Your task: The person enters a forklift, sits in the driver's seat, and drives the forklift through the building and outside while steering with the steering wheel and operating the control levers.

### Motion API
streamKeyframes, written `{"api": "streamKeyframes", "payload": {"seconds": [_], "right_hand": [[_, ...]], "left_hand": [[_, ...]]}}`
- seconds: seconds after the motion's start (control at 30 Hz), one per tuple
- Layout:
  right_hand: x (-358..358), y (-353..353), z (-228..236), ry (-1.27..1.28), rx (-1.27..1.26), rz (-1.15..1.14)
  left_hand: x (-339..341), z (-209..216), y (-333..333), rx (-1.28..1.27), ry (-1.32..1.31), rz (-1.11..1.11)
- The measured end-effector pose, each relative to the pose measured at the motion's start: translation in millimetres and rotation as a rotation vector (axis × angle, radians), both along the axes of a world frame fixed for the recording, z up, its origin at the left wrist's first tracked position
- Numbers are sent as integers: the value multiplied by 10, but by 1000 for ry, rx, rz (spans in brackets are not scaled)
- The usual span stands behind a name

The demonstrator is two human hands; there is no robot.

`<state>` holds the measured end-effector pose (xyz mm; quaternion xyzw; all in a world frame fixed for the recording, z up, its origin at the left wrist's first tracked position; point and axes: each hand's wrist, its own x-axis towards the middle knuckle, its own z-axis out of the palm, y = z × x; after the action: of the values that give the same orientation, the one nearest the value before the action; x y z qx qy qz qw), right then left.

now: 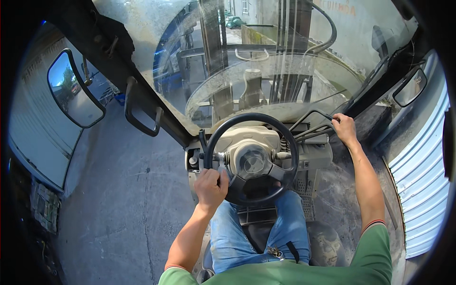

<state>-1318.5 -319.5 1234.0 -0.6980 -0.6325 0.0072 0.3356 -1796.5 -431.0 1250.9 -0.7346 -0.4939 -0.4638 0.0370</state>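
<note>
Green shirt [273,274], L hand [211,188] round steering whl [251,159], R hand [345,129] round lever [311,111], long axis crosswise, tip R

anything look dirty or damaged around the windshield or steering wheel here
The windshield ahead of the steering wheel looks hazy and smudged, clouding the view through it. Nothing else stands out: the left hand is at the wheel's left rim, the right hand on a lever.

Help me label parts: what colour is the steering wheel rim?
The rim is black, clearest in the head view.
</note>
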Motion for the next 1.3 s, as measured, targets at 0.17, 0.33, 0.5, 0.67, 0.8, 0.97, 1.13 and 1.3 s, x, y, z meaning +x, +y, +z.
{"api": "streamKeyframes", "payload": {"seconds": [0.17, 0.33, 0.5, 0.67, 0.8, 0.97, 1.13, 1.3], "right_hand": [[-13, -93, 34, 15, 17, 6], [-256, -124, 53, 51, -50, -18], [-309, -123, -112, -12, -82, -72], [-241, -188, -113, -114, -78, -95], [-111, -27, -112, -89, -72, -7], [0, 50, -148, -79, -96, -55], [122, 241, -162, 6, -103, -22], [79, 408, -299, -4, -55, -32]], "left_hand": [[915, -266, -668, -69, 26, -372], [1452, -341, -322, 8, 49, -476], [1147, -394, -208, 5, 99, -630], [-16, -309, -391, -52, 138, -485], [-470, 90, 497, 5, -9, -84], [-3, 281, 1177, 83, -20, 16], [-139, -14, 752, 19, -146, 48], [297, -569, -292, -107, -35, -234]]}}
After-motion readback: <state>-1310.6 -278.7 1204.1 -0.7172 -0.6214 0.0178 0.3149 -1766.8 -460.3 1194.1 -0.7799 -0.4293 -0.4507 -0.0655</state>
